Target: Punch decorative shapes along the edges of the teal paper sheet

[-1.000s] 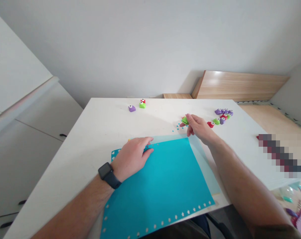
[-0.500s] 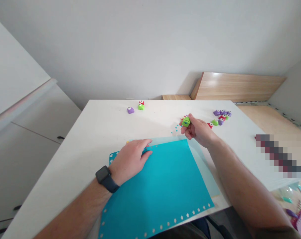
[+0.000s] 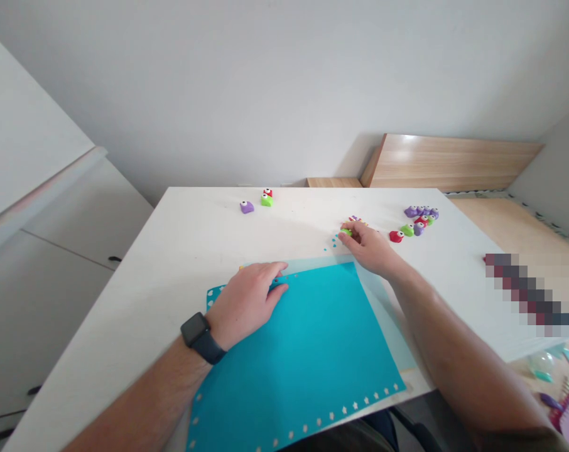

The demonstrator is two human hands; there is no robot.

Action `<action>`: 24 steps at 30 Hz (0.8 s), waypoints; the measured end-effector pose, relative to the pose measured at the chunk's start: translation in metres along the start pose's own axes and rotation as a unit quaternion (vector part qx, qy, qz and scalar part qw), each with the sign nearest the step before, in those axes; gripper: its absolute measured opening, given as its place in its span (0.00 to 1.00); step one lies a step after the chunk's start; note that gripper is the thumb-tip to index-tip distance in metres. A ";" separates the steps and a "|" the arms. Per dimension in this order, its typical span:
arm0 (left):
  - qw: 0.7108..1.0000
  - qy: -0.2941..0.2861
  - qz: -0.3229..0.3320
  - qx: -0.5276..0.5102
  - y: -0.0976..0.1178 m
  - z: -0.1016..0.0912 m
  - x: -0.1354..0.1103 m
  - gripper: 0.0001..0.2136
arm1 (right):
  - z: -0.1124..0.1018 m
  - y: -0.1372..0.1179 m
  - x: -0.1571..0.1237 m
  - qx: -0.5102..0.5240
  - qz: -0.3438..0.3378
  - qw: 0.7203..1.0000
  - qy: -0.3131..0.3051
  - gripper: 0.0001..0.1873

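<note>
Our right hand pinches a green punch between thumb and fingers; most of it is covered, and we cannot tell whether it touches the worktop. It is off the blue sheet, near its far right corner, just beside scattered blue bits. Our left hand lies back up across the sheet's far left part, thumb and forefinger spread apart at the far edge; how the other fingers lie is hidden from us. We wear a watch on the left wrist.

Holes run along the sheet's near edge and left edge. A pale sheet lies under the blue one, showing at its far and right sides. To the right of our right hand we see a red punch and, beyond it, a group of punches, purple, red and green. Well apart, at the far left, sit a purple punch and two punches close together, red and green.
</note>
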State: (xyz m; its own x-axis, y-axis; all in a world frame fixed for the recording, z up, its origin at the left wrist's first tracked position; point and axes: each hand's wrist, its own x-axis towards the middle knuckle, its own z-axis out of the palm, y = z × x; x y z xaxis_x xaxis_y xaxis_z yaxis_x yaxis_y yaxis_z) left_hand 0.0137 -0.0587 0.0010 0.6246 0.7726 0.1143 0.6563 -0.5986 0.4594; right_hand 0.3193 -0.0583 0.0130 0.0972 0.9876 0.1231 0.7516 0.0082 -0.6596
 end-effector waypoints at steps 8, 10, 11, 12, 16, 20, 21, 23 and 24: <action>1.000 -0.002 -0.004 0.002 0.002 -0.002 0.001 0.16 | -0.001 -0.002 0.003 -0.112 -0.057 0.992 -0.018 0.19; 1.000 -0.004 -0.005 0.001 0.003 -0.002 0.001 0.17 | 0.000 0.001 0.004 -0.135 -0.061 0.989 -0.027 0.19; 1.000 -0.006 -0.005 0.002 0.003 -0.002 0.001 0.17 | 0.001 0.003 0.004 -0.143 -0.060 0.988 -0.029 0.19; 1.000 -0.006 -0.005 0.002 0.002 -0.002 0.001 0.17 | 0.002 0.004 0.004 -0.148 -0.060 0.987 -0.029 0.19; 1.000 -0.007 -0.005 0.003 0.002 -0.001 0.001 0.16 | 0.004 0.005 0.003 -0.155 -0.061 0.986 -0.021 0.19; 1.000 -0.005 -0.003 0.002 0.001 -0.001 0.001 0.16 | 0.002 0.000 0.002 -0.154 -0.064 0.985 -0.033 0.18; 1.000 -0.004 -0.002 0.001 0.001 -0.001 0.001 0.16 | 0.001 -0.001 0.002 -0.155 -0.064 0.985 -0.030 0.18; 1.000 -0.004 0.000 0.001 0.002 -0.001 0.001 0.16 | -0.001 -0.003 0.002 -0.149 -0.057 0.987 -0.010 0.19; 1.000 -0.003 0.001 0.001 0.002 -0.001 0.001 0.16 | -0.002 -0.004 0.002 -0.138 -0.048 0.989 0.001 0.20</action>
State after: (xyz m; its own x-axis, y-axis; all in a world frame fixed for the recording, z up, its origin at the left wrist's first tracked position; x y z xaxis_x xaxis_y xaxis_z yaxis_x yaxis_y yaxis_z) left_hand 0.0146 -0.0589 0.0032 0.6277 0.7706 0.1100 0.6561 -0.5998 0.4579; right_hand 0.3180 -0.0566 0.0170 0.0178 0.9840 0.1772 0.9073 0.0586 -0.4164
